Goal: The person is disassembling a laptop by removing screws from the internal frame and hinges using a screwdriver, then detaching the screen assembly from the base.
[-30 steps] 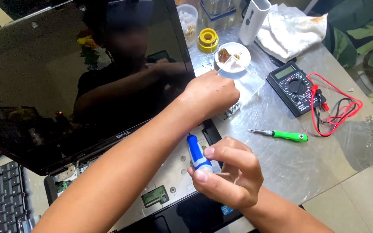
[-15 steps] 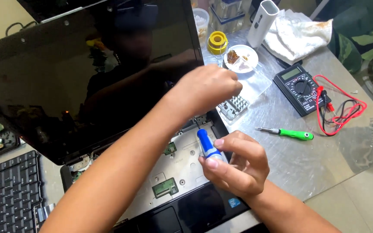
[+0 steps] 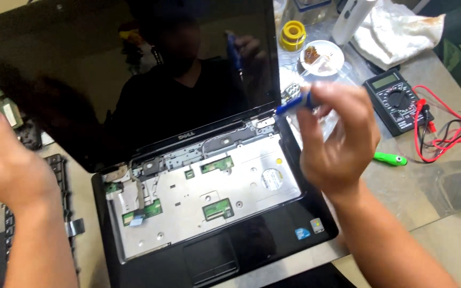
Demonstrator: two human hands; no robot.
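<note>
A black laptop lies open with its keyboard removed, so the grey metal plate [image 3: 209,192] and small green boards show. Its dark screen [image 3: 134,80] leans back and reflects a person. My right hand [image 3: 337,138] hovers above the laptop's right hinge, fingers closed on a blue-handled screwdriver [image 3: 292,106] that points left. My left hand [image 3: 6,165] is at the far left, beside the screen's left edge, thumb up and holding nothing. The removed black keyboard [image 3: 60,170] lies under it.
On the table to the right are a black multimeter [image 3: 398,101] with red leads [image 3: 444,133], a green screwdriver [image 3: 390,159], a white dish [image 3: 321,57] of small parts, a yellow spool [image 3: 293,33], a white cloth [image 3: 401,32] and a white cylinder [image 3: 350,18].
My left hand has swung from the table right of the laptop over to the far left. My right hand has risen with the blue screwdriver towards the right hinge.
</note>
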